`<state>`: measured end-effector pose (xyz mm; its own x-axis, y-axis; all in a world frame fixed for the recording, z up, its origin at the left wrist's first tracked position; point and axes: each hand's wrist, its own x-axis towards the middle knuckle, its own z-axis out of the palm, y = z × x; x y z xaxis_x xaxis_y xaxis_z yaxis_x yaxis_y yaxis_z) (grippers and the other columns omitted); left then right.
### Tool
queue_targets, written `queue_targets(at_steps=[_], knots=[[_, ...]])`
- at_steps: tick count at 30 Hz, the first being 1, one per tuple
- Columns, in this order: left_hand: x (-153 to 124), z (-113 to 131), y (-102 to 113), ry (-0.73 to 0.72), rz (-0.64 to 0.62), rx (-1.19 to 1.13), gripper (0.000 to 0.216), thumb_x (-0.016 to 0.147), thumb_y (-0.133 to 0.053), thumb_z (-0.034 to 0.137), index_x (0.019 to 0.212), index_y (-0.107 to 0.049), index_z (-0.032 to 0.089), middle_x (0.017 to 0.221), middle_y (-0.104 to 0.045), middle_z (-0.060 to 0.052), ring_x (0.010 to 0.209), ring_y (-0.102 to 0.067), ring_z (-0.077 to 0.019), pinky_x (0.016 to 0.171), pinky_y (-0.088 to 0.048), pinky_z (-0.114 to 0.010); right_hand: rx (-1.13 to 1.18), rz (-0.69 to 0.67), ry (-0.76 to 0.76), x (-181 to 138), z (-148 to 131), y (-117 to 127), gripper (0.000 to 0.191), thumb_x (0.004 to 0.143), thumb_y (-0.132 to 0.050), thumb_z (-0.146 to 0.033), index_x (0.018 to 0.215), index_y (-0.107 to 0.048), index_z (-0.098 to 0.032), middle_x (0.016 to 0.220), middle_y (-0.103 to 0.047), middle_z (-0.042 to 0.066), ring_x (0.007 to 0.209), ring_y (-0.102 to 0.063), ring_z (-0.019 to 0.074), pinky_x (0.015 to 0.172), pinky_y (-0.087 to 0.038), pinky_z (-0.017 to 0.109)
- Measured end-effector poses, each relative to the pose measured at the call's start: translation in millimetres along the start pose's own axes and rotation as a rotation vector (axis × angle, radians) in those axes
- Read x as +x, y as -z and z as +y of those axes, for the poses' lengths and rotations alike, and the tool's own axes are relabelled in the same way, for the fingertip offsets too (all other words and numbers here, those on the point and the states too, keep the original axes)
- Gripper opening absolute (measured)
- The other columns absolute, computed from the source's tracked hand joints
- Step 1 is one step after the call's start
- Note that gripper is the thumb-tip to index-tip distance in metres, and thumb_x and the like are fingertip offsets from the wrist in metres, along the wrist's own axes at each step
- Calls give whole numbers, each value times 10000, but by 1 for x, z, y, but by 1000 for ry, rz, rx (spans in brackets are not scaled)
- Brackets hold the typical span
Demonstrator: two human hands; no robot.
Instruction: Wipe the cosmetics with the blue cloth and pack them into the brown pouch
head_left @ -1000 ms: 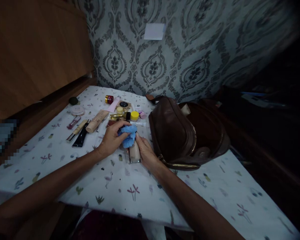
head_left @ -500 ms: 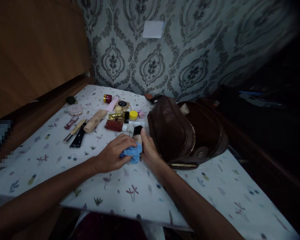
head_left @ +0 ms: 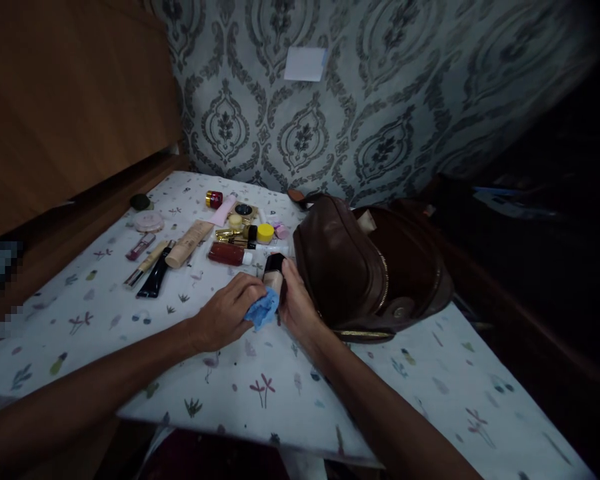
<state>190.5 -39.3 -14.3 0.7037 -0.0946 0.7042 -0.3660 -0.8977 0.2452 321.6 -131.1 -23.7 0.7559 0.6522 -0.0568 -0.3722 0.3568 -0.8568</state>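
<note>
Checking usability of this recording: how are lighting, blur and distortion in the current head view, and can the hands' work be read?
Head view: dim and underexposed, the right side falling to near black; wide-angle bending tilts the wallpaper; a pixelated patch sits at the left edge. Left hand presses a blue cloth against a beige bottle held by the right hand, both legible, slightly soft.

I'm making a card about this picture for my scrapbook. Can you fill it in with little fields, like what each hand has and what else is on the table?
left hand: left hand presses a blue cloth against a bottle
right hand: right hand grips the beige bottle with a black cap, held upright
bag: brown leather bag, unzipped, right of the hands
other things: tan tube, black tube, dark red bottle, yellow-lidded jar, round compact
table: flower-print tablecloth
</note>
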Motion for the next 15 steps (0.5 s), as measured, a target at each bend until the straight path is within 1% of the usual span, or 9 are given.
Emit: queue_targets(at_steps=[3,6,10,13,15], knots=[[-1,3,-1,37,5,-37,305,834,-452,36,1104,-484,174,1010,-572,-106,968,-574,-237,800,-532,-371,-21,-15,5,-2,0,1,387,698,-776,-557,934,-649,-279,804,-671,-68,716,-618,122,607,-520,219],[-4,-2,-3,89,11,-111,312,843,-501,62,1133,-477,176,1060,-564,-118,1026,-572,-250,842,-525,-391,28,-35,-30,-2,-1,2,393,715,-760,-571,954,-651,-280,749,-661,-66,667,-614,130,545,-503,224],[-5,-11,-4,146,64,-214,361,848,-580,108,1174,-456,205,1098,-561,-105,1071,-569,-246,885,-509,-391,102,-93,-105,0,-6,4,393,737,-767,-480,1063,-636,-303,829,-714,-47,701,-658,148,533,-504,230],[-3,-13,-4,174,100,-272,332,865,-591,147,1156,-457,236,1065,-570,-71,1031,-578,-221,870,-503,-363,101,-151,-157,-1,-8,4,439,756,-756,-447,1150,-604,-329,787,-717,-41,713,-679,172,542,-507,245],[-2,-12,-3,201,89,-301,304,872,-594,176,1141,-468,241,1055,-577,-60,1001,-582,-212,854,-498,-347,91,-146,-161,-2,-7,3,461,762,-753,-450,1176,-587,-332,744,-702,-43,709,-677,178,549,-502,251]])
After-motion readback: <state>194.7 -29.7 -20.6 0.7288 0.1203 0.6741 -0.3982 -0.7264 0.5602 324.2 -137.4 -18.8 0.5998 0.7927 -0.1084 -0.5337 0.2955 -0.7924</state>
